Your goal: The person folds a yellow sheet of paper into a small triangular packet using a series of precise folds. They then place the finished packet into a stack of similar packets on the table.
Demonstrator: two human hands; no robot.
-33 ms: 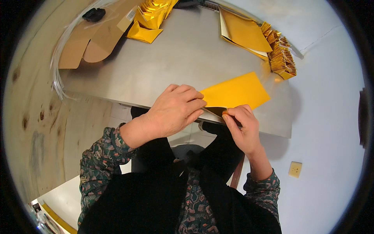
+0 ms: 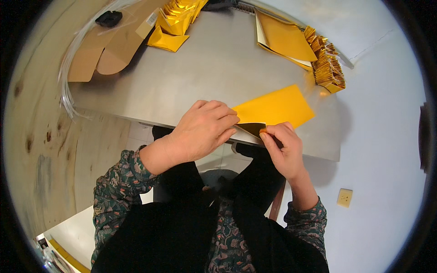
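Yellow paper (image 2: 278, 105) lies across the near edge of the counter (image 2: 195, 63), directly in front of you and slightly to your right. Note its long axis: it runs obliquely, from the low left end at your left hand (image 2: 205, 128) to the far right end, which points up and away from you. Your left hand closes over the left end, fingers on top and thumb below. Your right hand (image 2: 286, 148) pinches the near long edge between thumb and forefinger; the exact grip under the fingertips is too small to tell. Both hands touch the paper, but the free far end is nearer the right hand. Between the two hands, a dark gap (image 2: 254, 128) shows along the near edge, and the main panel extends beyond it. Clearance to other items: a gold folder (image 2: 284, 36) and a pleated gold stack (image 2: 328, 73) sit at the far right, well apart from your hands. Gold packets (image 2: 167, 40) and brown cardboard (image 2: 119, 50) sit at the far left.
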